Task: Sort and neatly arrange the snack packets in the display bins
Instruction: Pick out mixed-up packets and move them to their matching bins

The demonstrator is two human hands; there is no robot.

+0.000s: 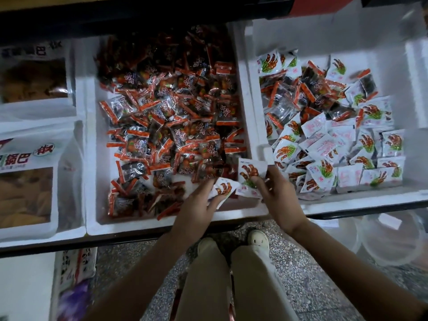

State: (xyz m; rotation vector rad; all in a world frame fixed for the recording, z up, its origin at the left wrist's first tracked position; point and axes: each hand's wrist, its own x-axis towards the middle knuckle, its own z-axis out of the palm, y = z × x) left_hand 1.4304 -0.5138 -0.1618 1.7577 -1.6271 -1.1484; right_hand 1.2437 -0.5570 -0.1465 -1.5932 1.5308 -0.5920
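Fingers of the left hand curled round a white packet printed with red claws. The right hand pinched a second white packet just beside it, over the middle bin's near corner. Red-edged packets lay heaped beyond both hands.

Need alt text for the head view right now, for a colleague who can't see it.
The left hand and right hand each grip white packets over the near corner of the middle bin of orange-edged packets. The right bin holds both kinds mixed.
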